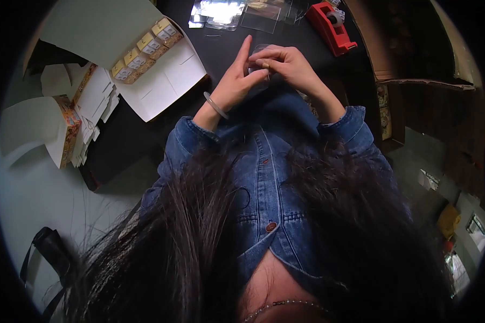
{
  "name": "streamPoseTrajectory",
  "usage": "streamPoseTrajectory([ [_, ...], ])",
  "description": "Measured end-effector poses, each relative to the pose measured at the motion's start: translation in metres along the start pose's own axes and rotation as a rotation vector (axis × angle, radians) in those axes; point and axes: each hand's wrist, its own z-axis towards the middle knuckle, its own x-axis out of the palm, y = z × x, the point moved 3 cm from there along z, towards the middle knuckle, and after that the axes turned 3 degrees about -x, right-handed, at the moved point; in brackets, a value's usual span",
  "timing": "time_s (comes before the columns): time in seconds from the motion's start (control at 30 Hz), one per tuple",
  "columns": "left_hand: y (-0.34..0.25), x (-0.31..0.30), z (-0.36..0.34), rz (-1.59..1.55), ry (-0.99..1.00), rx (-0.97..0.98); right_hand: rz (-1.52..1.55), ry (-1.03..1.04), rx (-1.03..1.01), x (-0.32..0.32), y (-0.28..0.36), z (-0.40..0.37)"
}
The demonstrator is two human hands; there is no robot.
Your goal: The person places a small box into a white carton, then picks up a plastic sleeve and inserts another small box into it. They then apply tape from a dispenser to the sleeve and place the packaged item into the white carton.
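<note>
Hair (188,237); hands (233,85) (292,65) on case (262,49); boxed packets (145,49)

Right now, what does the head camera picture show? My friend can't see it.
The left hand and right hand pinch a small clear piece over a dark table. A red tape dispenser lies at right, small yellow boxes in a white carton at left.

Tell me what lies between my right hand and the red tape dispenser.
Nothing: in the head view only bare dark table shows between the right hand, which pinches a clear piece, and the tape dispenser.
</note>
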Motion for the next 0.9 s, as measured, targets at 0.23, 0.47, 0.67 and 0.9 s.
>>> streamPoseTrajectory([
  [0.23, 0.003, -0.018, -0.005, -0.244, 0.187, 0.080, 0.055, -0.024, -0.036, -0.011, 0.002, 0.009],
  [0.47, 0.020, -0.005, -0.010, 0.017, -0.104, 0.059, -0.479, -0.122, -0.560, 0.013, 0.007, -0.004],
  [0.67, 0.023, 0.000, -0.011, 0.294, -0.305, 0.087, -0.160, -0.226, -0.236, 0.006, 0.001, -0.001],
  [0.9, 0.028, -0.003, -0.013, 0.314, -0.269, 0.037, 0.016, -0.235, -0.177, 0.001, -0.013, 0.003],
])
